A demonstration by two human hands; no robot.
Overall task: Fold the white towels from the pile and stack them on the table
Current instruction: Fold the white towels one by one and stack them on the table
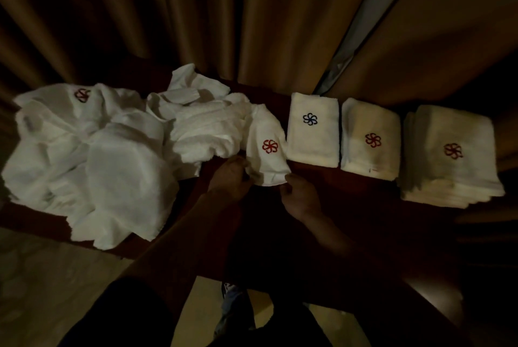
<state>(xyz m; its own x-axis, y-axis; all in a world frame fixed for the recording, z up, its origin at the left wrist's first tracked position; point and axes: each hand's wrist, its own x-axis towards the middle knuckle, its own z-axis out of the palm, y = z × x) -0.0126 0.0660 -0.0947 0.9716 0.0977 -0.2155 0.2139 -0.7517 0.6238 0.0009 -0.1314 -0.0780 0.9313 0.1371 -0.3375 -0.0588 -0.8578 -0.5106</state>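
The left hand and the right hand sit a little apart, each pinching the near edge of a white towel with a red emblem, which lies rumpled on the dark table just left of the folded towel with a blue emblem. Further left of that blue-marked towel sprawls the unfolded pile. To its right lies a folded towel with a red emblem, and beyond that a taller stack. Brown curtains hang behind it
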